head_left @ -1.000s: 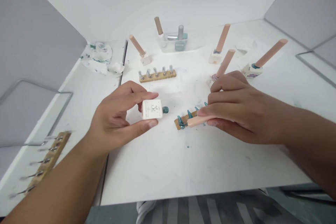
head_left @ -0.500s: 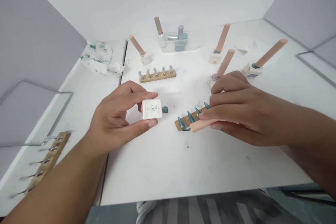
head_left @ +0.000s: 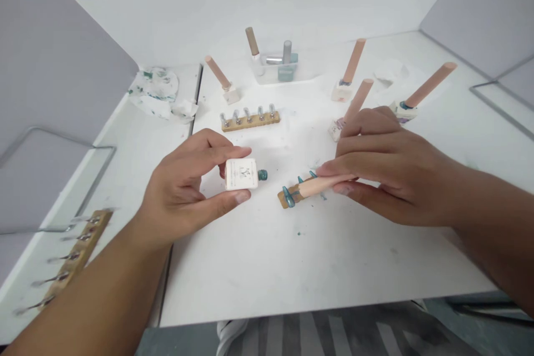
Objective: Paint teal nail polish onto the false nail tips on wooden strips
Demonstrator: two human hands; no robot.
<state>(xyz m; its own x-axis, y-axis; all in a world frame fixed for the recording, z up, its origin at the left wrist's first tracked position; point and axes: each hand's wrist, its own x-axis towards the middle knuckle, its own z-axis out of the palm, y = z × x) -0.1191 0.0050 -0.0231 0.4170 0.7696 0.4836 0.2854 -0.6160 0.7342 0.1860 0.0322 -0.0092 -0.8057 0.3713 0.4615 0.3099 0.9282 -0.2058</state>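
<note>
While my left hand (head_left: 196,178) grips a white nail-polish bottle (head_left: 242,173) between thumb and fingers, my right hand (head_left: 375,164) pinches a peach brush cap (head_left: 319,184). I hold the bottle on its side above the worktop (head_left: 250,267), its long axis running left to right and its threaded neck (head_left: 262,174) pointing right, towards the cap. The cap lies nearly sideways too, rising slightly to my right, its brush end aimed left at the leftmost of the teal nail tips (head_left: 288,197); whether the bristles touch it, I cannot tell. Dark print marks the bottle's face, and glossy teal coats the neck. The shiny, pointed tips are mounted along a wooden stand (head_left: 282,201), partly hidden by my right hand and the cap. Towards the back, a clear plastic tray (head_left: 270,75) holds a brown-capped bottle (head_left: 252,43) and two silver-capped teal bottles (head_left: 286,73), one upright, one on its side.
</note>
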